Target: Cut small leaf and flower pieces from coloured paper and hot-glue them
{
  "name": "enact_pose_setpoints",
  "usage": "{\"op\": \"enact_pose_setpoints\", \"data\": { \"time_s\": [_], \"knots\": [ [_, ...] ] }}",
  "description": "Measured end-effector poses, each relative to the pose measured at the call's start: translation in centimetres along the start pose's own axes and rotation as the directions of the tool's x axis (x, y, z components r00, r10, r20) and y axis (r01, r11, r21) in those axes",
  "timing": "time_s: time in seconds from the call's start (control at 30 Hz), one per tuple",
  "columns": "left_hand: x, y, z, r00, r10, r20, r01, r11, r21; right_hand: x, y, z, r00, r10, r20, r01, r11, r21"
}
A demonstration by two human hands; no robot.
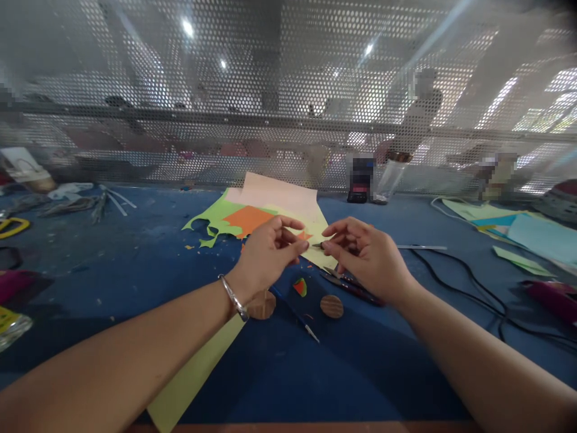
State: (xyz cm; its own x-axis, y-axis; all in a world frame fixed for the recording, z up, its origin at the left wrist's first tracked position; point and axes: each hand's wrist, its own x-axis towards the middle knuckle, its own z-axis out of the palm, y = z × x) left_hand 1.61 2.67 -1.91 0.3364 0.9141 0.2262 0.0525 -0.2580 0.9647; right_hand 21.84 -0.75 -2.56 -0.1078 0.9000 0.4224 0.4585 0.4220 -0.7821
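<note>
My left hand (274, 246), with a silver bangle at the wrist, is closed in a pinch; what its fingertips hold is too small to make out. Facing it, my right hand (365, 255) pinches a thin pointed tool (318, 245), whose dark tip pokes out towards the left fingers. Just below lies a small green and orange paper piece (300, 287). Two round wooden discs, a left one (262, 305) and a right one (332, 307), flank a blue pen-like tool (295, 314) with a metal tip. Dark-handled scissors (351, 284) lie partly under my right hand.
Cut green paper (211, 219), an orange sheet (249, 220) and pale sheets (279, 192) lie behind my hands. A black cable (473, 288) and coloured papers (536, 234) are at right. Yellow-handled scissors (15, 227) lie far left. A perforated metal screen (270, 90) stands behind.
</note>
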Motion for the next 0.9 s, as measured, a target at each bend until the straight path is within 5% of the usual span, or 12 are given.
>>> {"op": "enact_pose_setpoints", "data": {
  "time_s": [0.17,0.4,0.9],
  "knots": [
    [0.8,-0.4,-0.8,0.966,0.122,-0.230,-0.131,0.991,-0.024,-0.6,-1.1,0.8,0.957,-0.064,0.284,0.158,0.933,-0.323],
    [0.9,-0.7,-0.7,0.942,0.184,-0.282,-0.203,0.978,-0.040,-2.0,-2.3,2.5,0.815,0.017,0.580,0.333,0.804,-0.492],
    [0.9,-0.9,-0.8,0.936,0.235,-0.262,-0.239,0.971,0.020,-2.1,-2.5,2.7,0.817,0.134,0.560,0.256,0.787,-0.561]
  ]
}}
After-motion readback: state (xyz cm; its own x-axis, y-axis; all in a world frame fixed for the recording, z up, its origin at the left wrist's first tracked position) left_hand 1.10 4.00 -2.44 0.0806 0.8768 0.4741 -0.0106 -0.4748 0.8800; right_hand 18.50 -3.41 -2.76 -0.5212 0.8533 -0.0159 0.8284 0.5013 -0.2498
